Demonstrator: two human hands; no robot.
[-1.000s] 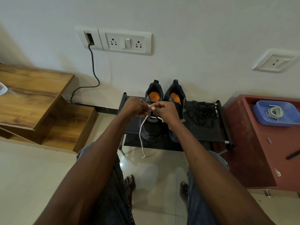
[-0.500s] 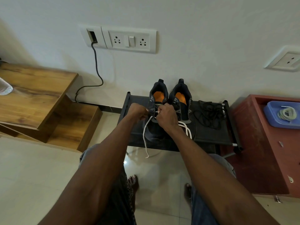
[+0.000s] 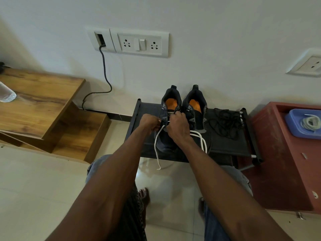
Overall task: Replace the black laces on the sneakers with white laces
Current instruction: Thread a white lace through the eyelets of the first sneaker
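White cord lace [image 3: 158,145] being threaded on the left dark sneaker [image 3: 166,119].

Both sneakers stand on a low black rack [image 3: 225,145]; left hand [image 3: 149,122] and right hand [image 3: 178,126] each have a closed grip pinching the lace; loose black laces [image 3: 224,122] lie beside the right sneaker [image 3: 196,108].

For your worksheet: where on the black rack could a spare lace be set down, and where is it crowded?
Bare patches: the black rack left of the sneakers, and its front right corner below the black laces. Crowded: the middle, where both hands work the white lace.
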